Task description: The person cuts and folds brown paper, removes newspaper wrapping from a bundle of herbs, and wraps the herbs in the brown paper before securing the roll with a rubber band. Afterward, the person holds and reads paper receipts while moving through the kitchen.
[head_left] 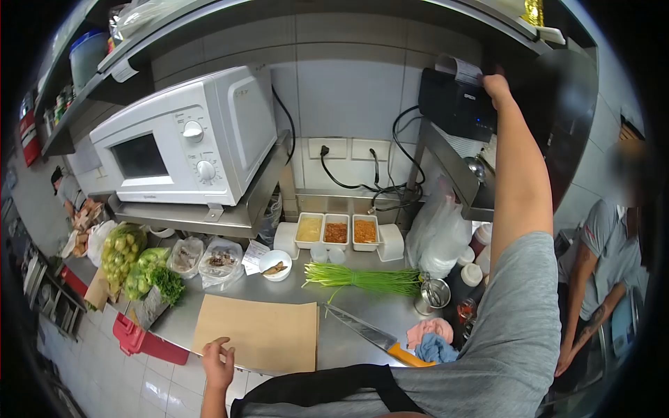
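My right hand (497,89) reaches up to the black receipt printer (456,103) on the right shelf. Its fingers close at the edge of the white receipt paper (468,72) curling out of the top; the fingertips are partly hidden. My left hand (218,362), empty with fingers loosely bent and apart, is over the near left corner of a brown cutting board (258,333). Right of the board lies a large knife (369,330) with an orange handle, beside pink (429,330) and blue cloths (437,347). Green stalks (366,279) lie behind the knife.
A white microwave (188,139) stands on a raised shelf. Below are bagged vegetables (124,247), a white bowl (275,265) and three food containers (336,230). A metal cup (433,295) and bottles stand right. A red bin (150,339) is below; another person (592,258) stands right.
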A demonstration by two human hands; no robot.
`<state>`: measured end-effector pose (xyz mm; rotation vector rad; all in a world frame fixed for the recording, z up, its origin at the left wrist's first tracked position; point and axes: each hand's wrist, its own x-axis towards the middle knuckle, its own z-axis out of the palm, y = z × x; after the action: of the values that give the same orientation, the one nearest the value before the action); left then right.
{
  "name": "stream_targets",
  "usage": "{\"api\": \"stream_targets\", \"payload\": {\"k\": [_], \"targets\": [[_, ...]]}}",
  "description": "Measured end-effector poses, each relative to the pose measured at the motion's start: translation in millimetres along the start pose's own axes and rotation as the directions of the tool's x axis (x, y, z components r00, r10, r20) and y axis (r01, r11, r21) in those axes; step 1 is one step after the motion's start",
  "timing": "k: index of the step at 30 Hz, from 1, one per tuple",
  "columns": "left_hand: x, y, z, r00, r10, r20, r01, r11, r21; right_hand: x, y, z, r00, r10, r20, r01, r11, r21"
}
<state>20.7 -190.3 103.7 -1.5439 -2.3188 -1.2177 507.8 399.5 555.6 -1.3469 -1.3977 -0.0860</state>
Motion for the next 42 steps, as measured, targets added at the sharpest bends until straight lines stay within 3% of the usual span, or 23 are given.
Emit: {"api": "stream_targets", "payload": {"k": [1, 2, 3, 5, 7, 9, 10, 12, 15, 18, 19, 21, 22, 25, 26, 27, 29, 31, 34, 35, 37, 40, 42], "targets": [[-4, 3, -10, 1.000, 0.020, -0.019, -0.019, 1.000, 0.019, 8, 0, 4, 0.998, 0.012, -0.054, -0.013, 0.999, -0.032], [-5, 4, -16, 0.998, 0.041, -0.037, -0.039, 0.998, 0.039, 13, 3, 7, 0.980, 0.040, -0.194, -0.013, 0.990, 0.138], [-5, 5, -19, 0.999, -0.017, -0.040, 0.016, 1.000, -0.023, -13, -23, -6, 0.980, 0.056, -0.190, 0.013, 0.939, 0.343], [3, 10, -26, 0.991, -0.130, -0.032, 0.124, 0.981, -0.147, -15, -36, -3, 0.979, -0.086, -0.186, 0.185, 0.763, 0.619], [29, 22, -33, 0.978, -0.101, 0.183, 0.176, 0.870, -0.461, -43, -72, -26, 0.946, -0.285, 0.153, 0.128, 0.765, 0.632], [67, 52, -46, 0.936, 0.024, 0.350, 0.256, 0.634, -0.729, -84, -118, -35, 0.782, -0.469, 0.410, 0.058, 0.710, 0.702], [88, 79, -55, 0.907, 0.124, 0.403, 0.302, 0.476, -0.826, -116, -145, -39, 0.715, -0.542, 0.442, 0.087, 0.696, 0.712], [124, 115, -65, 0.837, 0.327, 0.438, 0.322, 0.354, -0.878, -183, -195, -48, 0.521, -0.711, 0.472, 0.188, 0.635, 0.749], [162, 162, -81, 0.792, 0.483, 0.373, 0.360, 0.124, -0.925, -279, -258, -64, 0.187, -0.860, 0.474, 0.290, 0.510, 0.810], [189, 171, -98, 0.728, 0.668, 0.155, 0.312, -0.122, -0.942, -350, -305, -67, -0.046, -0.919, 0.391, 0.218, 0.373, 0.902], [188, 174, -112, 0.792, 0.587, 0.166, 0.285, -0.115, -0.952, -369, -318, -67, -0.110, -0.927, 0.358, 0.187, 0.335, 0.924], [191, 160, -124, 0.845, 0.523, 0.109, 0.322, -0.336, -0.885, -397, -347, -79, -0.216, -0.883, 0.416, 0.276, 0.354, 0.894], [191, 156, -129, 0.883, 0.462, 0.081, 0.306, -0.436, -0.846, -409, -358, -74, -0.256, -0.912, 0.319, 0.253, 0.255, 0.933], [190, 119, -157, 0.964, 0.252, 0.087, 0.134, -0.176, -0.975, -436, -392, -53, -0.307, -0.938, 0.160, 0.400, 0.025, 0.916], [192, 104, -163, 0.993, 0.118, 0.010, 0.028, -0.157, -0.987, -444, -406, -53, -0.310, -0.923, 0.229, 0.485, 0.053, 0.873], [194, 86, -168, 0.997, -0.014, -0.074, -0.075, -0.125, -0.989, -449, -418, -47, -0.300, -0.921, 0.247, 0.573, 0.033, 0.819], [195, 36, -189, 0.988, -0.041, -0.152, -0.156, -0.132, -0.979, -449, -448, -24, -0.275, -0.918, 0.287, 0.729, -0.005, 0.685], [185, 6, -213, 0.952, -0.201, -0.229, -0.248, -0.073, -0.966, -429, -483, 12, -0.139, -0.985, 0.098, 0.783, -0.049, 0.620], [149, -44, -232, 0.937, -0.296, -0.185, -0.195, -0.007, -0.981, -380, -535, 77, 0.345, -0.933, -0.102, 0.718, 0.192, 0.669], [133, -62, -236, 0.928, -0.329, -0.175, -0.186, -0.002, -0.983, -363, -550, 100, 0.501, -0.857, -0.120, 0.663, 0.290, 0.690], [100, -100, -242, 0.903, -0.402, -0.150, -0.161, 0.007, -0.987, -339, -571, 129, 0.783, -0.617, 0.080, 0.422, 0.621, 0.660], [52, -149, -258, 0.861, -0.495, -0.117, -0.132, 0.006, -0.991, -311, -574, 185, 0.919, -0.297, 0.257, 0.000, 0.654, 0.756], [27, -168, -273, 0.777, -0.613, -0.140, -0.110, 0.086, -0.990, -321, -572, 183, 0.891, -0.300, 0.341, -0.106, 0.593, 0.798]]}}
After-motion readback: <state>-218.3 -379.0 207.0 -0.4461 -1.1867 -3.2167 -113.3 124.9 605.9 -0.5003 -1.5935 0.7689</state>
